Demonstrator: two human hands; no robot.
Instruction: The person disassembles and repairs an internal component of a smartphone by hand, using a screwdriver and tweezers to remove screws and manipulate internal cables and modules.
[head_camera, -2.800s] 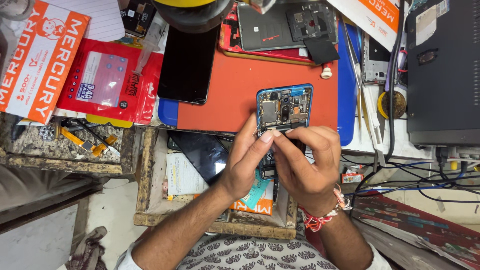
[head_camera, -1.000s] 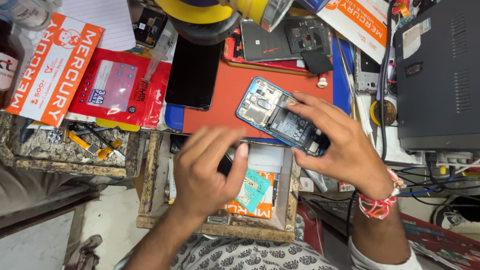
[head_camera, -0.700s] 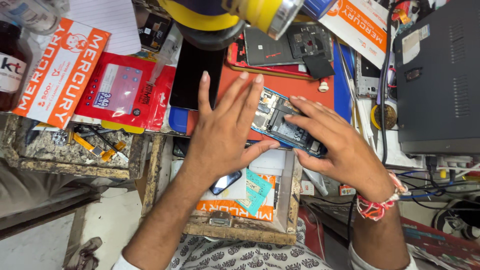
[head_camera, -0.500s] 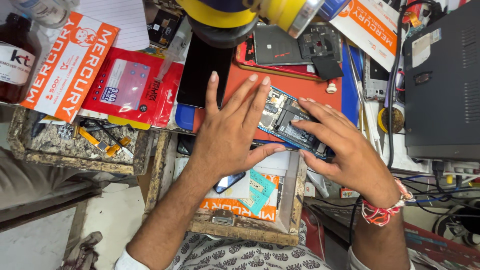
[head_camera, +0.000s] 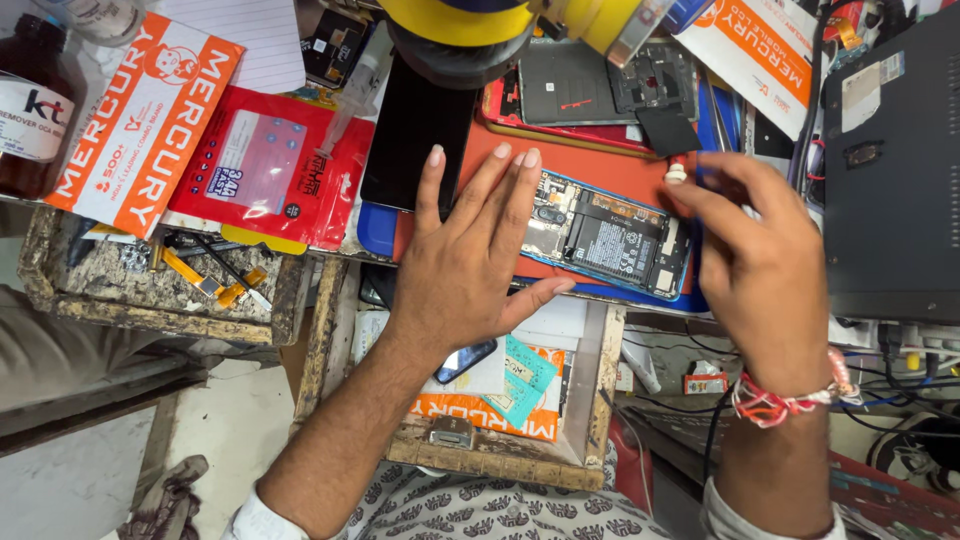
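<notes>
Opened phone (head_camera: 610, 232), back cover off and battery and boards exposed, lying flat on the orange mat (head_camera: 590, 165) of the cluttered counter (head_camera: 300, 300), between both hands. Left hand (head_camera: 465, 260) spread flat just beside its left end, fingers (head_camera: 500, 190) wide apart, gripping nothing. Right hand (head_camera: 760, 260) hovering past its right end, fingertips curled near a small white part (head_camera: 677, 172); hold uncertain. Black dark-screened phone (head_camera: 415, 130) further left.
</notes>
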